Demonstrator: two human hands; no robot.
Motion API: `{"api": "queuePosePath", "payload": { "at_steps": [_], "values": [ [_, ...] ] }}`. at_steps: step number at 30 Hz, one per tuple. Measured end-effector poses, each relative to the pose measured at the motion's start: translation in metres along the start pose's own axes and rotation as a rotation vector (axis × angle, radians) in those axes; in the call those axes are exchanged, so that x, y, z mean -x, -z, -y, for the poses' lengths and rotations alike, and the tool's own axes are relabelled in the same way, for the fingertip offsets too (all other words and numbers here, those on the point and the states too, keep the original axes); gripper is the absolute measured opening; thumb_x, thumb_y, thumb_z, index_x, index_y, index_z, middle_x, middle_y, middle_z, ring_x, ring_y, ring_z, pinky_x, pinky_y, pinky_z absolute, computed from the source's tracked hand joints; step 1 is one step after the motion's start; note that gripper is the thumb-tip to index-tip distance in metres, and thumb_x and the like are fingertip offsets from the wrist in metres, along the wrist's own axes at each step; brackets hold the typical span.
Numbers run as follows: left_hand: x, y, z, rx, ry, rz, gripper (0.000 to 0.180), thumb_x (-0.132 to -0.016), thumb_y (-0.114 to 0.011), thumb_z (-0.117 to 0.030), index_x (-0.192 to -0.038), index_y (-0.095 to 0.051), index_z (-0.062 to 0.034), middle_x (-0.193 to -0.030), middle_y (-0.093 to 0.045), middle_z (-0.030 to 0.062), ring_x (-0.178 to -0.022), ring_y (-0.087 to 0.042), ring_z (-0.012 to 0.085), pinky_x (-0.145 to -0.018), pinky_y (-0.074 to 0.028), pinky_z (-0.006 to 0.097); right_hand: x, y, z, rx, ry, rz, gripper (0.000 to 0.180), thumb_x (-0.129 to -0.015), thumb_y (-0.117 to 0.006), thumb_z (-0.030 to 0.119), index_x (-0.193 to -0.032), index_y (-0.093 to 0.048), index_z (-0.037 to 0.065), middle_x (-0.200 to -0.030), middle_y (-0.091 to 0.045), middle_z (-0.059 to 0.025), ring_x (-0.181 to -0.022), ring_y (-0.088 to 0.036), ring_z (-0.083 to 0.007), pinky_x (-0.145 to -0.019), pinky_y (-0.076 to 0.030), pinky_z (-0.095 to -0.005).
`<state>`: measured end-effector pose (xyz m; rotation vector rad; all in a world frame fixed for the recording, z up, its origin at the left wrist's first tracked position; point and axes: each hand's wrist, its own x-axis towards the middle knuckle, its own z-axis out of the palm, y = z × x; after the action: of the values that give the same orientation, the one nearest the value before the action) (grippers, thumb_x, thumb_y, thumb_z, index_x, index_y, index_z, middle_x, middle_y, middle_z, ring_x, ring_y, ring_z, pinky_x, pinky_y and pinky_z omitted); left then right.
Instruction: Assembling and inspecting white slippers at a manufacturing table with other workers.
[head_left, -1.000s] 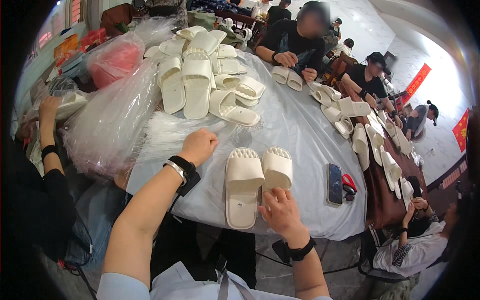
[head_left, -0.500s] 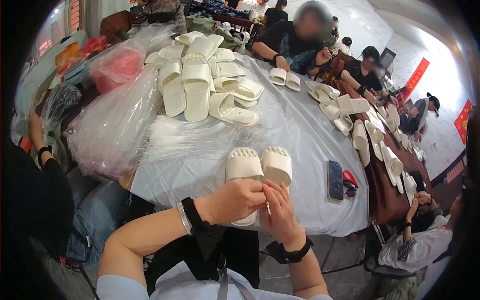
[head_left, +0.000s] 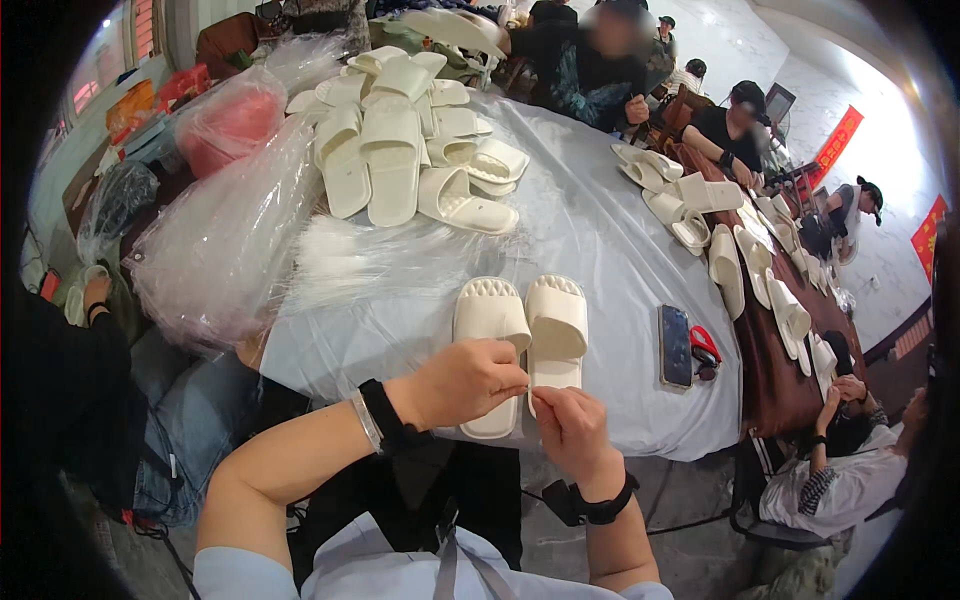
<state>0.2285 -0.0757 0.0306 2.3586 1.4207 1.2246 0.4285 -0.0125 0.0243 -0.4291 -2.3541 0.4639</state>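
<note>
A pair of cream slide slippers lies side by side on the sheet in front of me, the left slipper (head_left: 488, 312) and the right slipper (head_left: 556, 325). My left hand (head_left: 465, 378) is closed in a pinch over the left slipper's lower part. Close to it, my right hand (head_left: 575, 425) also pinches, by the right slipper's heel end. The fingertips nearly meet between the two soles; whatever they hold is too small to make out. Beyond the pair lies a spread of thin clear strands (head_left: 375, 250).
A heap of cream slippers (head_left: 390, 150) stands at the far left beside clear plastic bags (head_left: 225, 235). To the right lie a phone (head_left: 675, 345) and red-handled scissors (head_left: 705, 345). More slippers line a brown table (head_left: 785, 385), with co-workers around it.
My right hand has dropped slightly and its fingers have closed. A pair of slippers has left the far table edge; a blurred pale shape now shows near the co-worker there.
</note>
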Motion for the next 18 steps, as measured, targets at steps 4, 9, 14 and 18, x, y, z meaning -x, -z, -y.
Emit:
{"api": "queuePosePath", "payload": {
  "at_steps": [4, 9, 14, 18],
  "values": [
    [0.008, 0.0, 0.014, 0.038, 0.096, -0.033, 0.007, -0.079, -0.069, -0.012, -0.085, -0.068, -0.0078, -0.078, -0.061, 0.0078, -0.071, -0.061, 0.0283, -0.062, -0.049, 0.036, 0.016, 0.017, -0.011, 0.085, -0.046, -0.021, 0.009, -0.08, -0.066, 0.002, -0.087, -0.061, 0.003, -0.072, -0.063, -0.0135, -0.066, -0.062, -0.033, -0.058, -0.049, -0.0399],
    [0.03, 0.013, 0.034, -0.15, 0.204, 0.126, 0.007, -0.079, -0.067, -0.016, -0.083, -0.068, -0.0104, -0.079, -0.062, 0.0056, -0.068, -0.062, 0.0282, -0.06, -0.051, 0.037, 0.032, 0.042, -0.034, 0.335, -0.157, 0.079, 0.01, -0.079, -0.067, 0.007, -0.085, -0.06, 0.004, -0.071, -0.061, -0.0128, -0.066, -0.059, -0.0328, -0.059, -0.048, -0.0402],
    [0.015, -0.007, 0.016, -0.189, 0.074, 0.137, 0.009, -0.081, -0.063, -0.019, -0.079, -0.067, -0.0119, -0.077, -0.06, 0.0045, -0.068, -0.062, 0.0261, -0.06, -0.051, 0.036, 0.005, 0.01, -0.01, 0.279, 0.039, 0.006, 0.011, -0.078, -0.067, 0.006, -0.087, -0.061, 0.004, -0.071, -0.06, -0.0107, -0.066, -0.059, -0.0311, -0.06, -0.047, -0.0397],
    [-0.002, -0.019, 0.008, -0.151, 0.064, 0.1, 0.011, -0.081, -0.061, -0.02, -0.076, -0.065, -0.0116, -0.075, -0.059, 0.0041, -0.07, -0.062, 0.0245, -0.061, -0.051, 0.036, 0.005, -0.003, -0.006, 0.19, 0.009, 0.048, 0.011, -0.078, -0.066, 0.007, -0.087, -0.06, 0.005, -0.067, -0.059, -0.0084, -0.063, -0.059, -0.0283, -0.057, -0.047, -0.0383]
  ]
}}
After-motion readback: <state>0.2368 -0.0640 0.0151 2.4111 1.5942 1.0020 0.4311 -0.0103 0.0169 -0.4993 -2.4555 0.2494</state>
